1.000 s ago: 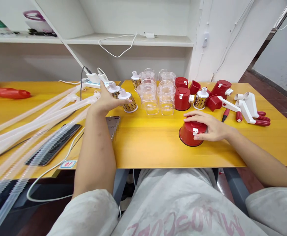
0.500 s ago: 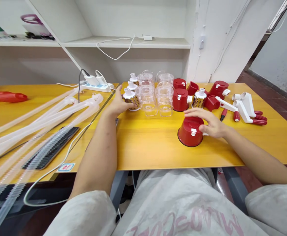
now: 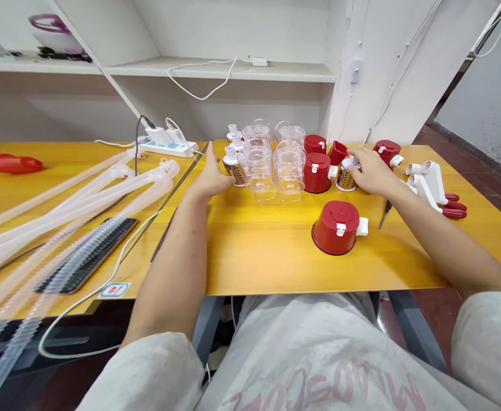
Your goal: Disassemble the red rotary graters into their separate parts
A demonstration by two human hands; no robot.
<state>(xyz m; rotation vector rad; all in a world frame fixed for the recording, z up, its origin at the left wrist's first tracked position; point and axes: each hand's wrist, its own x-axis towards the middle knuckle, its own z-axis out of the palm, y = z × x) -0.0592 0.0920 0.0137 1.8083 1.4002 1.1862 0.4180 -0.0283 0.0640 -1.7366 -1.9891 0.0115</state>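
Observation:
My left hand (image 3: 213, 176) is open, fingers spread, beside a row of metal grater drums with white tops, its thumb close to the nearest grater drum (image 3: 235, 166). Further right, my right hand (image 3: 372, 170) has its thumb and fingers around the white top of another grater drum (image 3: 345, 176), which stands upright on the table. A red round base (image 3: 338, 227) with a white side lever sits alone in front, nearer to me. Behind it stand more red bases (image 3: 317, 173) and a red cup-shaped piece (image 3: 338, 152). My right hand hides part of the things behind it.
Clear plastic containers (image 3: 291, 162) stand between my hands. White crank handles with red grips (image 3: 432, 188) and a screwdriver (image 3: 386, 214) lie at right. Clear plastic tubes (image 3: 74, 214), a dark keyboard-like panel (image 3: 87, 257) and a power strip (image 3: 173, 149) occupy the left.
My right hand has left the red base in front and moved back to the grater drum on the right. My left hand stays near the left drums, its thumb slightly shifted.

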